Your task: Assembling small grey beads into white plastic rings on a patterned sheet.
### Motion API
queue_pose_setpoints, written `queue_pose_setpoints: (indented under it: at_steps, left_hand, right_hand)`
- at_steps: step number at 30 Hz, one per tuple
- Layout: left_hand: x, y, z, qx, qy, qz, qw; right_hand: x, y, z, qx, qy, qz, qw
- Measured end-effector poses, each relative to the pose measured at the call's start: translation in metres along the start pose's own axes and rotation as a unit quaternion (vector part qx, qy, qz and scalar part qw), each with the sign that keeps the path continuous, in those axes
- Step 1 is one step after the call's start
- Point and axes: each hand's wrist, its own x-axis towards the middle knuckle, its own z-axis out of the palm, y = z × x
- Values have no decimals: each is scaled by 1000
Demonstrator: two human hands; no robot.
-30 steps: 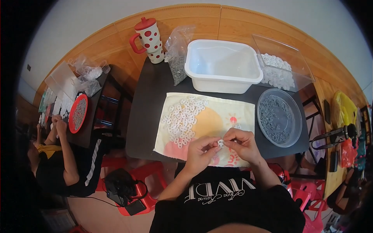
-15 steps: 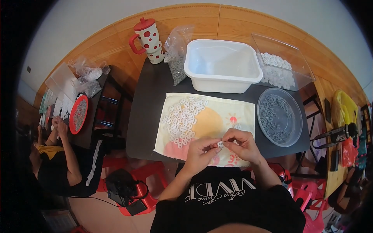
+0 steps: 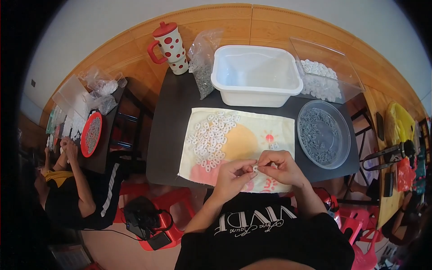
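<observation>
Just above the near edge of a pale yellow cloth (image 3: 281,125), my left hand (image 3: 231,179) pinches a small white plastic piece with holes (image 3: 255,168). My right hand (image 3: 284,170) meets it from the right, thumb and forefinger pressed together at the piece; anything between those fingers is too small to make out. To the left on the cloth spreads a pile of similar two-holed white pieces (image 3: 211,137). A few pieces (image 3: 273,146) lie beyond my right hand, partly hidden. Right of the cloth stands a round clear tub (image 3: 344,158) holding small grey screw-like parts (image 3: 317,135).
Along the back stand a spotted tumbler (image 3: 174,50), a clear bag of grey parts (image 3: 204,78), a white basin (image 3: 256,98) and a clear box (image 3: 348,72) of white pieces. At a table to the left, another person (image 3: 83,180) sits by a red tray (image 3: 99,123).
The white piece has turned slightly between my fingertips, and the right fingers have shifted a little around it. Both hands stay in nearly the same place.
</observation>
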Motion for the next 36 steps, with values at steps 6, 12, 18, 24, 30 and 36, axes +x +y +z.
queue_pose_setpoints:
  at_steps: [6,12,18,24,30,36]
  left_hand:
    - [0,-2,0,7,6,1,1000]
    - [0,0,2,7,13,3,1000]
    - [0,0,0,8,9,2,1000]
    - [-1,0,1,21,14,14,1000]
    - [-3,7,5,27,3,38,999]
    - [-4,7,7,49,20,68,996]
  right_hand:
    - [-3,7,3,40,36,-7,999]
    - [-4,9,4,65,47,-6,997]
    - [-3,9,2,21,23,-31,999]
    - [-2,6,-1,59,7,4,998]
    - [-3,11,-1,181,11,56,982]
    - [-3,14,0,178,10,30,984]
